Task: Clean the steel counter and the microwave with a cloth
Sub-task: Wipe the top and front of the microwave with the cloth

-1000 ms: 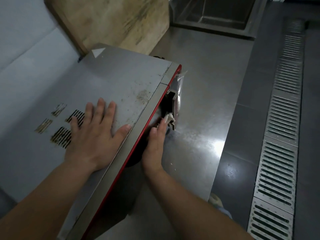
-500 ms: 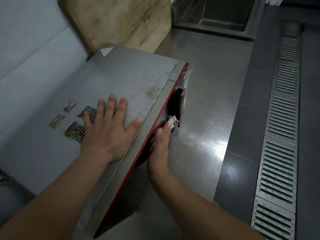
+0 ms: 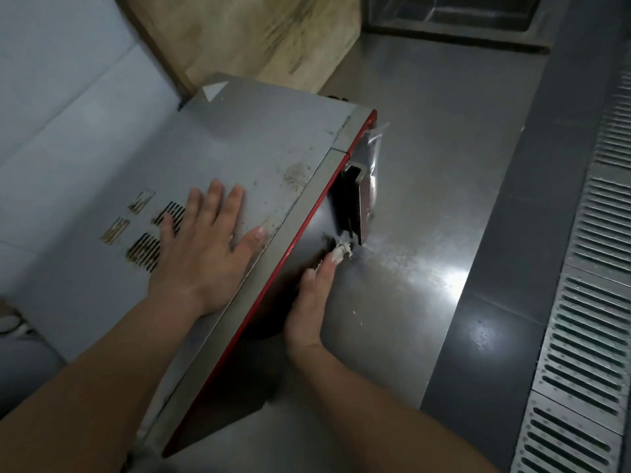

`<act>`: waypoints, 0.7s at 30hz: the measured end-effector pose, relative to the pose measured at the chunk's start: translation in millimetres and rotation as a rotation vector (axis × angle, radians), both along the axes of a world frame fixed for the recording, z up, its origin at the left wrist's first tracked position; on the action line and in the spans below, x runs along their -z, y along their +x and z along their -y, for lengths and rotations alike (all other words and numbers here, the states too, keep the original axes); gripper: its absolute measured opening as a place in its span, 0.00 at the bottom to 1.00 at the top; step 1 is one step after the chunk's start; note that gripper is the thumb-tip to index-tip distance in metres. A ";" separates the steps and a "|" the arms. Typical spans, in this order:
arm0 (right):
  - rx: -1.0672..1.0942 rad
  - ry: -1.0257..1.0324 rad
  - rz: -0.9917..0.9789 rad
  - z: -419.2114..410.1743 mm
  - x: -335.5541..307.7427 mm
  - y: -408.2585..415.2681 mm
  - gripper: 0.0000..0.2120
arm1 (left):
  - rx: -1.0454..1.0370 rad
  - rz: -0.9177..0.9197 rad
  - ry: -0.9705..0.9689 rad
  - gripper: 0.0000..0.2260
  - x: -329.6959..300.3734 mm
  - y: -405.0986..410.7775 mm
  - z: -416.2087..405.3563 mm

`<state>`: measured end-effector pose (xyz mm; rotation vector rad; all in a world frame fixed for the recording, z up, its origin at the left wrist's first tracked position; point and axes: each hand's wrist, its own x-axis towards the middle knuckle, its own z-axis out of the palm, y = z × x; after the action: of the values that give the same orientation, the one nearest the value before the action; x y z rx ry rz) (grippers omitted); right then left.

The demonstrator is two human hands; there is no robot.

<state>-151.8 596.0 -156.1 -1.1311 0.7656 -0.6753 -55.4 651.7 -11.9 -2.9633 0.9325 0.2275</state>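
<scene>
The microwave (image 3: 266, 158) stands on the steel counter (image 3: 426, 165), with a stained grey top, a red front edge and a dark door. My left hand (image 3: 201, 254) lies flat on its top beside the vent slots, fingers spread. My right hand (image 3: 310, 302) is set edge-on against the door front with its fingers straight. Its fingertips press a small white wad of cloth (image 3: 342, 251) on the door just below the lower end of the door handle (image 3: 358, 199). Most of the cloth is hidden by the fingers.
A worn wooden board (image 3: 259, 32) leans on the wall behind the microwave. A steel sink (image 3: 454, 18) is set in the counter at the far end. Right of the counter edge lie dark floor tiles and a long metal drain grate (image 3: 594, 302).
My right hand has slid the cloth a little down the door, from beside the handle's lower end to just beneath it. My left hand has stayed flat on the top.
</scene>
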 end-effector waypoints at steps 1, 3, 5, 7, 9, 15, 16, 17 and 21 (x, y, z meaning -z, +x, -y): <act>0.002 0.045 -0.026 6.7 1.4 0.8 0.28 | -0.004 -0.001 -0.007 0.37 0.8 0.4 -0.5; -0.026 0.124 -0.077 21.1 15.1 4.6 0.27 | -0.001 -0.002 -0.013 0.37 1.6 0.7 -0.1; -0.029 0.266 -0.133 35.1 48.6 16.2 0.38 | -0.002 -0.001 -0.014 0.37 1.7 0.4 0.3; 0.033 0.421 -0.139 44.3 98.6 29.8 0.50 | -0.014 -0.006 -0.017 0.37 1.3 0.2 0.8; 0.035 0.472 -0.151 41.6 95.5 33.3 0.43 | -0.020 -0.001 -0.015 0.37 1.0 -0.3 1.1; -0.025 0.152 -0.015 -10.0 -49.6 -16.3 0.26 | -0.017 0.016 -0.028 0.39 2.6 1.8 3.0; -0.083 0.038 0.046 -27.4 -71.0 -26.7 0.24 | -0.016 0.018 -0.027 0.39 3.2 2.5 3.2; -0.130 -0.079 0.076 -45.9 -84.8 -36.6 0.24 | -0.016 0.017 -0.026 0.39 3.7 3.4 2.7; -0.202 -0.508 0.077 -91.1 -95.3 -51.4 0.35 | 0.010 -0.013 -0.005 0.39 5.3 8.1 -1.0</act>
<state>-203.1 687.1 -60.8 -1.6092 0.4114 -0.7580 -47.3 652.7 -17.1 -2.9649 0.9508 0.2448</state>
